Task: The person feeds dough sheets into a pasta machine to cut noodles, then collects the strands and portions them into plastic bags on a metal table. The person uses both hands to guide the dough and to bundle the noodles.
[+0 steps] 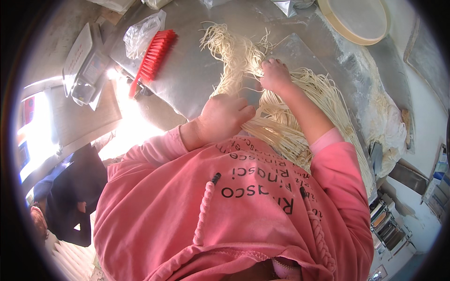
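Long pale noodles [232,56] lie in a loose, tangled bunch on the metal table ahead of me. My left hand [225,117] is closed around part of the noodles, close to my chest, and strands run out on both sides of the fist. Farther out and to the right, my right hand [275,75] is also closed on noodles, at the edge of the bunch. A thick, more orderly spread of noodles [323,103] extends under and beyond my right forearm, partly hidden by it and by my pink sleeve.
At the left lie a red-bristled brush [157,54] and a crumpled clear plastic bag [143,33]. A white scale [84,70] stands beyond the table's left edge. White flour [363,79] is strewn at the right, below a round sieve [356,18]. A person in dark clothes [70,196] is at the lower left.
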`<state>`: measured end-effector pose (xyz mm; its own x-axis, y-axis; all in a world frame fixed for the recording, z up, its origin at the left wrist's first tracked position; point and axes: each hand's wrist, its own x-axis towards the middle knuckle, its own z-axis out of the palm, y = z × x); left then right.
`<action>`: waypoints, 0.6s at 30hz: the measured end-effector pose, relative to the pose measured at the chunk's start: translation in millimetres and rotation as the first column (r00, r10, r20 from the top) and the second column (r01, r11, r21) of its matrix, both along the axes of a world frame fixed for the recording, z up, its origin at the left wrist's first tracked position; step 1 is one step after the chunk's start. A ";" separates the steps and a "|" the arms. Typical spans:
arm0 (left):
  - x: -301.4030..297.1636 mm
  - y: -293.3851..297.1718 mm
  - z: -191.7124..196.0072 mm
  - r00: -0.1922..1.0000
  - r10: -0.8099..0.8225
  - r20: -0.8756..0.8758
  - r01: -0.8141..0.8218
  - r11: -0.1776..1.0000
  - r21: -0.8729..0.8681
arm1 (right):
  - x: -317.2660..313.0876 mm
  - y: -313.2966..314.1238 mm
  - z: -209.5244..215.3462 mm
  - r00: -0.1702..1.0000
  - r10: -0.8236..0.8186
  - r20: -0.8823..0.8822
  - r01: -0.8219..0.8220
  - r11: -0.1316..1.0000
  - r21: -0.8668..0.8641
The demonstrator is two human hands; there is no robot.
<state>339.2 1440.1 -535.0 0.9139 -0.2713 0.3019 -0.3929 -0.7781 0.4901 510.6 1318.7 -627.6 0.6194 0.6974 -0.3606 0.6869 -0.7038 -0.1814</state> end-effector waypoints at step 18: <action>98.4 3.8 -9.8 0.986 0.137 -0.089 -0.141 0.990 -0.029 | 52.3 -37.9 66.9 0.002 0.099 -0.995 0.721 0.689 0.070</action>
<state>437.6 1443.9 -544.8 0.9652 -0.1305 0.2269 -0.2369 -0.8040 0.5454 562.9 1280.8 -560.7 0.2546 0.8010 -0.5419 -0.6319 -0.2864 -0.7202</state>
